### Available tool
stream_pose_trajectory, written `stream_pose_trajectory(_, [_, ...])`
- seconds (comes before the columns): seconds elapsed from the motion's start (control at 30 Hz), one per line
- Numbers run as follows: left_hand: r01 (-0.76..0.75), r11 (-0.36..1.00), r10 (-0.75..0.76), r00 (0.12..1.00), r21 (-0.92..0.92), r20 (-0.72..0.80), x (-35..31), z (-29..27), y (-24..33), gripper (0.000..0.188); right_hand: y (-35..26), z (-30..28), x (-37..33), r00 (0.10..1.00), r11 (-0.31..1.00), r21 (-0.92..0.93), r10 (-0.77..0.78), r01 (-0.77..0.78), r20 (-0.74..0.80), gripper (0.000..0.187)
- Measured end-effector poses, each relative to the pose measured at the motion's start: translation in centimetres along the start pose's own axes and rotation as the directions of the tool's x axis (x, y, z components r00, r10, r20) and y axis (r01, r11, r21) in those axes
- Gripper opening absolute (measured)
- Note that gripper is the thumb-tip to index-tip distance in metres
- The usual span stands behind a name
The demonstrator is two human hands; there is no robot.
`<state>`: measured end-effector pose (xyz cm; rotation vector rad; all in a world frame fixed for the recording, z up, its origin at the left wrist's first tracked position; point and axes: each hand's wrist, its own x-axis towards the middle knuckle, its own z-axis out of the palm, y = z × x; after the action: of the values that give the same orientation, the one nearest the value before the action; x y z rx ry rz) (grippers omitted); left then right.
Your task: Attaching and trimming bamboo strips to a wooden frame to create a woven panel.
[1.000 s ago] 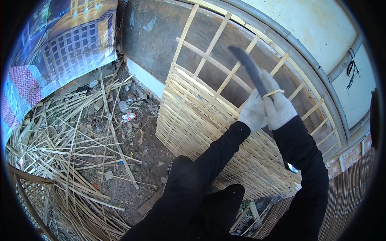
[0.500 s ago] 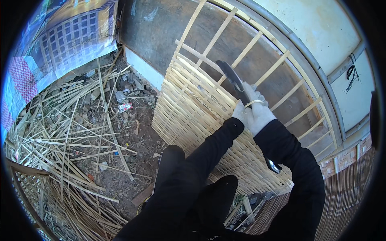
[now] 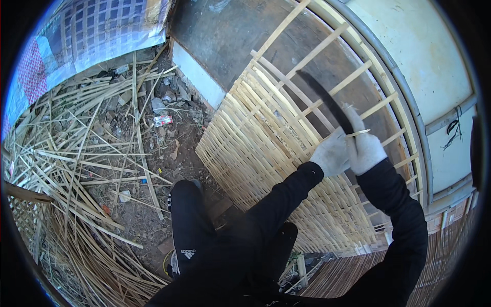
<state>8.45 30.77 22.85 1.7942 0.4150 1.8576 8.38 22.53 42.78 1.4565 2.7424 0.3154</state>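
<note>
My right hand (image 3: 367, 148), in a white glove, is closed around a machete with a dark, curved blade (image 3: 327, 98). The blade points up and left across the open slats of a bamboo panel (image 3: 276, 153). Beside it, my gloved left hand (image 3: 330, 155) is closed at the end of a pale bamboo strip (image 3: 296, 92) that runs along the woven edge; its fingertips are partly hidden. A short pale strip end (image 3: 359, 132) sticks out across the right hand. Below the hands the panel is tightly woven; above them its bare slats meet a curved border.
Loose bamboo strips (image 3: 82, 181) lie heaped on the dirt floor at left. A printed sheet (image 3: 102, 41) hangs at upper left. Behind the panel stands a brown board (image 3: 215, 41), with a pale wall (image 3: 409, 46) at right. Slatted matting (image 3: 440, 256) lies at lower right.
Both hands and the machete have shifted right and slightly down in the view. The panel also appears farther right, and my knee has swung left.
</note>
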Motion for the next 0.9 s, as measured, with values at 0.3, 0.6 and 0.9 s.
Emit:
stream_pose_trajectory(0.3, [-0.258, 0.655, 0.330, 0.943, 0.711, 0.038, 0.6, -2.3, 1.7, 0.022, -3.8, -11.4, 19.2, 0.817, 0.695, -0.477, -0.570, 0.539, 0.092, 0.031])
stream_pose_trajectory(0.6, [-0.262, 0.648, 0.373, 0.928, 0.715, 0.002, 0.1, -1.7, 0.3, 0.020, -12.0, -6.3, 31.5, 0.854, 0.413, -0.748, -0.287, 0.519, 0.435, 0.050])
stream_pose_trajectory(0.9, [-0.241, 0.651, 0.328, 0.945, 0.719, 0.020, 0.2, -1.5, 0.2, 0.019, -15.5, -6.3, 33.9, 0.869, 0.312, -0.813, -0.117, 0.491, 0.480, 0.056])
